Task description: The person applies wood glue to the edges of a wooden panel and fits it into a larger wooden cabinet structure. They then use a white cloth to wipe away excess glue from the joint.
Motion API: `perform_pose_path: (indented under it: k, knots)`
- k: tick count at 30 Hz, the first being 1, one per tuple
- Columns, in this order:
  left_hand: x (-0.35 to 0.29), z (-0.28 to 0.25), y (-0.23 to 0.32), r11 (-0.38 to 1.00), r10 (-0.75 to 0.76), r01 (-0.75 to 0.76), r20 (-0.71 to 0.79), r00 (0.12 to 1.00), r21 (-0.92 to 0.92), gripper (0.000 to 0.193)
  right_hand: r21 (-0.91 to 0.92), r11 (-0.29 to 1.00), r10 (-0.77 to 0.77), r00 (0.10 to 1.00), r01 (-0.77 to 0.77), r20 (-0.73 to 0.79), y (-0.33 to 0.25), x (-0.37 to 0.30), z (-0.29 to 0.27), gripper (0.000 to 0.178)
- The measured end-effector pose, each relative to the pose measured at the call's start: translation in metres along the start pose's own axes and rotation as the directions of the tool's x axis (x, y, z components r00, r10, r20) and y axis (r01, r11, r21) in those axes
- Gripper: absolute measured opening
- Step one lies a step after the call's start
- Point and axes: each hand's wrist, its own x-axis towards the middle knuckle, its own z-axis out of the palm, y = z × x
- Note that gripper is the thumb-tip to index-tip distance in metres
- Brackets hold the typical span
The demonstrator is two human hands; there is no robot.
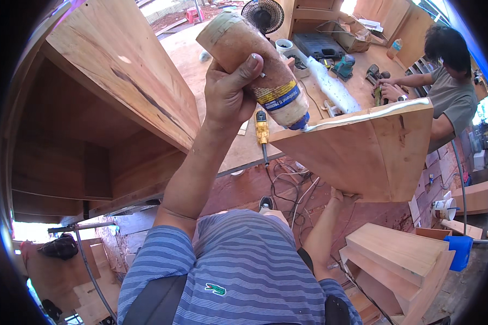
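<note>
My left hand (233,89) is wrapped round a stained glue bottle (271,81), tipped with its blue nozzle pointing down. The nozzle sits at the left end of the upper edge of a wooden panel (358,154). Along that edge runs a bead of white glue (374,114) toward the right corner. Beneath the panel, my right hand (344,196) grips its lower edge, with part of the fingers hidden behind the wood.
Behind the panel, a workbench (244,149) carries a yellow power tool (262,127), a teal drill (344,67) and a toolcase (318,46). A co-worker (453,81) handles a tool at right. A wooden cabinet (119,65) stands left; cables (295,187) and wooden boxes (398,249) lie below.
</note>
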Motion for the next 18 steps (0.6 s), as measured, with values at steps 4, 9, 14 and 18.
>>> perform_pose_path:
  k: [4,9,14,18]
  knots:
    - [-0.003,-0.008,-0.003,1.000,-0.001,0.001,-0.037,0.999,-0.004,0.032,-0.036,0.999,-0.013,0.999,0.015,0.046,-0.010,0.009,-0.010,0.080]
    - [-0.010,-0.029,-0.008,0.998,0.001,0.006,-0.114,0.993,0.060,0.034,-0.059,0.998,-0.026,1.000,0.027,0.016,-0.010,0.006,-0.007,0.078]
    - [-0.020,-0.040,-0.006,0.998,0.005,0.005,-0.176,0.984,0.057,0.037,-0.038,0.999,0.018,1.000,-0.018,0.018,-0.001,-0.005,0.003,0.075]
    - [-0.024,-0.049,-0.006,0.999,-0.002,0.009,-0.195,0.981,0.039,0.039,-0.057,0.998,-0.004,0.999,0.001,-0.045,-0.001,-0.003,0.004,0.074]
